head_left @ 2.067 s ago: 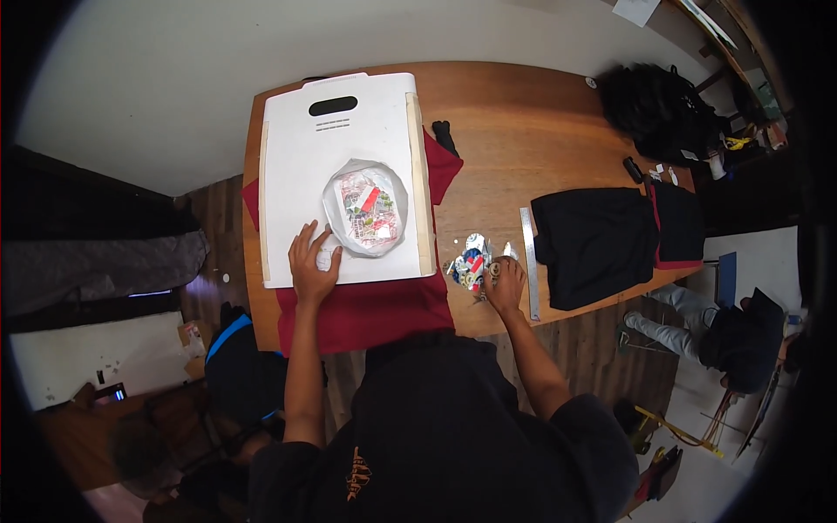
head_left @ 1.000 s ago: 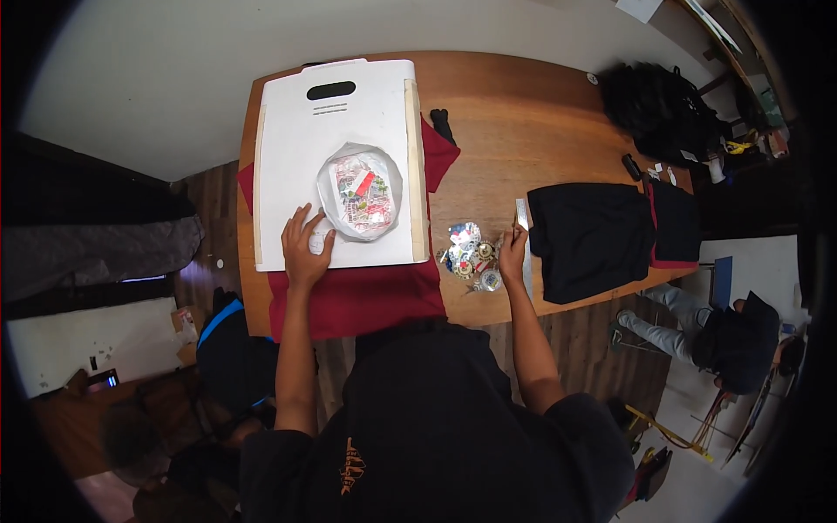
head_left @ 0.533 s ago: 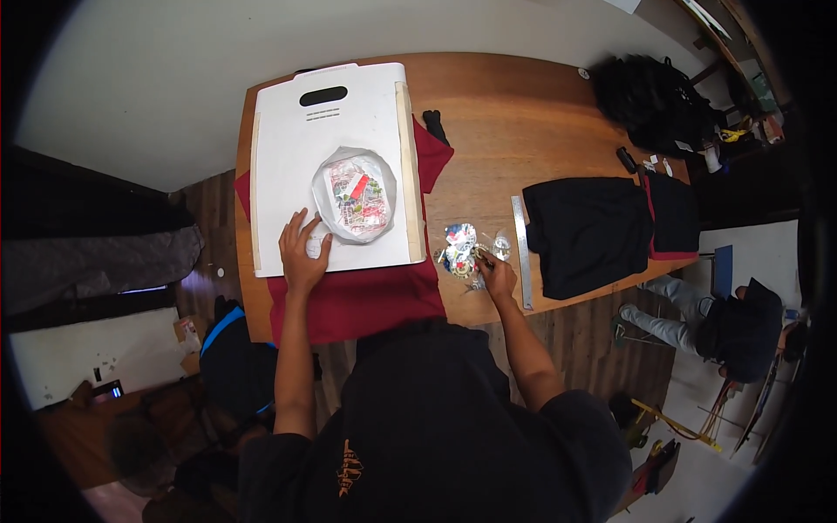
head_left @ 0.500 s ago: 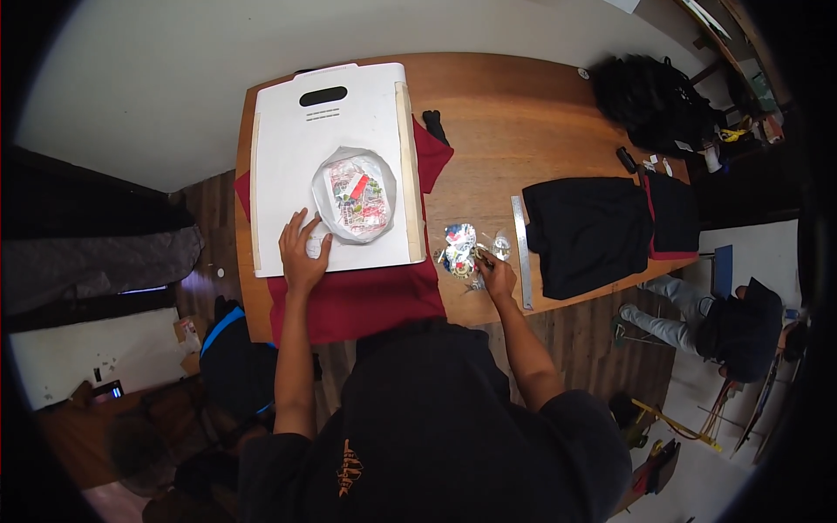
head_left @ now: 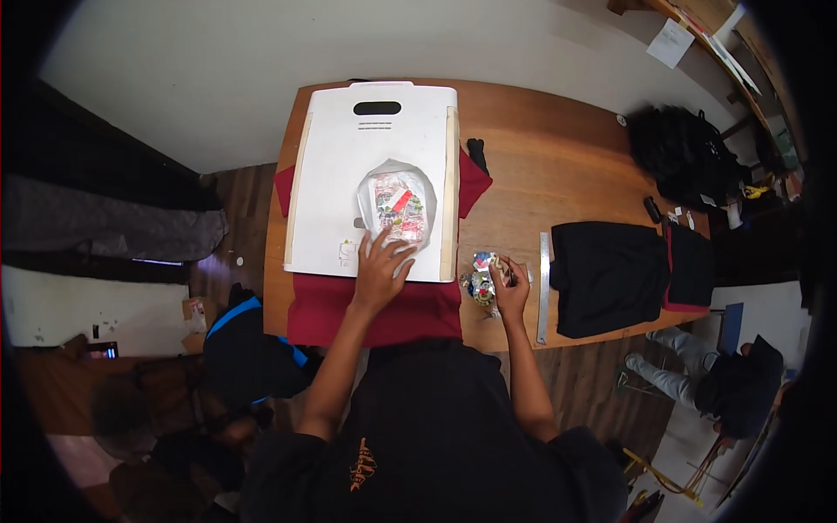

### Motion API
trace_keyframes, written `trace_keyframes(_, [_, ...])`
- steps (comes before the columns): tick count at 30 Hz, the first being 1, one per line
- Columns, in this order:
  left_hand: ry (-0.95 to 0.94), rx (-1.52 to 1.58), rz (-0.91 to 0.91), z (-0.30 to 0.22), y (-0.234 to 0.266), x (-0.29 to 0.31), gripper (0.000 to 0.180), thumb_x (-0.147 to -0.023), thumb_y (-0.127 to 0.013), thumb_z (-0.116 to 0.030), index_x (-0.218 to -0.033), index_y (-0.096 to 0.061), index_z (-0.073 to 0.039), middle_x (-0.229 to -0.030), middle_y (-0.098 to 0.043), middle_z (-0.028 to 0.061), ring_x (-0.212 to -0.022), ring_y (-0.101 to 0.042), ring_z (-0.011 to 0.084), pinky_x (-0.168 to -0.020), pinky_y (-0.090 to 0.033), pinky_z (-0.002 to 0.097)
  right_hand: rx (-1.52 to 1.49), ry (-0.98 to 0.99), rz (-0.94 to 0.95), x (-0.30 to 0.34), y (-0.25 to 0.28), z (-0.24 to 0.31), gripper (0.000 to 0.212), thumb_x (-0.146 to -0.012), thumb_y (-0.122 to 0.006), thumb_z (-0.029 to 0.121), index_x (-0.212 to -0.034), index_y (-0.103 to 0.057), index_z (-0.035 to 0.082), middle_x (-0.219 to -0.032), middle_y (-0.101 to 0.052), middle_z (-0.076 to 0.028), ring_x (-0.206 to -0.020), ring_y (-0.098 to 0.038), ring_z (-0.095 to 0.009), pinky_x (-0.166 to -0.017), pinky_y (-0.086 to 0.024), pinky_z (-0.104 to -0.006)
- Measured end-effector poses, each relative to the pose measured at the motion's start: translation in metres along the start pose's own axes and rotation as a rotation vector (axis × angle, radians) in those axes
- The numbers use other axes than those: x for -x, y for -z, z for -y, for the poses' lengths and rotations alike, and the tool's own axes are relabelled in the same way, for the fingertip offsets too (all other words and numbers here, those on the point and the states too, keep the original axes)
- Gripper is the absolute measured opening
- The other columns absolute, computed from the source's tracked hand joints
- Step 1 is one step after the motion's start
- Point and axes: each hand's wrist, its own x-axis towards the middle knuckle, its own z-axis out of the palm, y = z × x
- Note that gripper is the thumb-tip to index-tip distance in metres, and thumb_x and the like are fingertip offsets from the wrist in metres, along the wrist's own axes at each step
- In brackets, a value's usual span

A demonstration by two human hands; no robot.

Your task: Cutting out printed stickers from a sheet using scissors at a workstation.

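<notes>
Head view: you look straight down on a wooden desk (head_left: 558, 174) with a white board (head_left: 340, 174) lying over a red garment (head_left: 384, 309).
Transfer sheet: the clear printed sheet (head_left: 398, 206) lies on the board; it looks thin, light, floppy and slippery, so take it by an edge.
Left hand: your left hand (head_left: 380, 267) rests flat and open, fingertips touching the sheet's near edge.
Sticker bundle: a small colourful bundle (head_left: 480, 277) sits just right of the board.
Right hand: your right hand (head_left: 511, 291) touches it; whether the grip has closed cannot be told.
Further right: a metal ruler (head_left: 541, 288), then folded black cloth (head_left: 606, 275).
</notes>
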Motion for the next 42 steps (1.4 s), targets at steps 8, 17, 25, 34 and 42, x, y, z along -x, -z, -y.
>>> trace_keyframes(8, [0.051,0.085,0.021,-0.025,0.002,0.033,0.027,-0.085,-0.072,-0.014,-0.112,-0.071,-0.013,-0.115,-0.063,0.0050,-0.130,-0.050,0.0285,-0.117,-0.024,0.0524,-0.139,-0.166,0.173,-0.019,-0.023,0.092,0.031,-0.085,-0.078,0.005,-0.112,-0.065,-0.002,-0.113,-0.067,-0.012,-0.109,-0.062,-0.019,-0.095,-0.048,-0.0309])
trace_keyframes(17, [0.379,0.970,-0.164,-0.050,-0.001,-0.013,0.038,-0.092,-0.068,-0.007,-0.130,-0.061,-0.002,-0.116,-0.065,0.0138,-0.099,-0.065,0.0213,-0.088,-0.051,0.0319,-0.391,0.047,0.441,-0.023,-0.075,0.122,0.034,-0.087,-0.073,0.000,-0.119,-0.060,-0.001,-0.107,-0.066,-0.008,-0.100,-0.063,-0.013,-0.084,-0.050,-0.0256])
trace_keyframes(25, [0.473,1.283,-0.242,-0.054,-0.004,-0.007,0.021,-0.093,-0.065,0.005,-0.113,-0.067,0.006,-0.109,-0.067,0.0114,-0.096,-0.065,0.0125,-0.082,-0.053,0.0235,-0.527,-0.005,0.413,-0.016,-0.078,0.142,0.053,-0.083,-0.073,-0.002,-0.132,-0.052,0.004,-0.108,-0.058,-0.001,-0.091,-0.055,-0.005,-0.072,-0.043,-0.0187])
trace_keyframes(34, [0.421,1.150,-0.237,-0.052,0.002,-0.007,0.019,-0.093,-0.065,0.005,-0.111,-0.069,0.005,-0.108,-0.067,0.0118,-0.102,-0.064,0.0147,-0.088,-0.050,0.0250,-0.551,-0.225,0.418,-0.004,-0.063,0.131,0.033,-0.092,-0.071,0.011,-0.121,-0.059,0.001,-0.088,-0.059,0.002,-0.081,-0.056,-0.003,-0.073,-0.044,-0.0179])
trace_keyframes(42, [0.416,1.155,-0.254,-0.064,0.024,-0.012,0.026,-0.093,-0.064,0.006,-0.119,-0.067,0.007,-0.111,-0.066,0.0122,-0.103,-0.063,0.0152,-0.092,-0.049,0.0251,-0.526,-0.144,0.477,-0.005,-0.065,0.153,0.027,-0.101,-0.058,0.020,-0.119,-0.057,0.000,-0.087,-0.062,-0.002,-0.077,-0.054,-0.007,-0.073,-0.045,-0.0235])
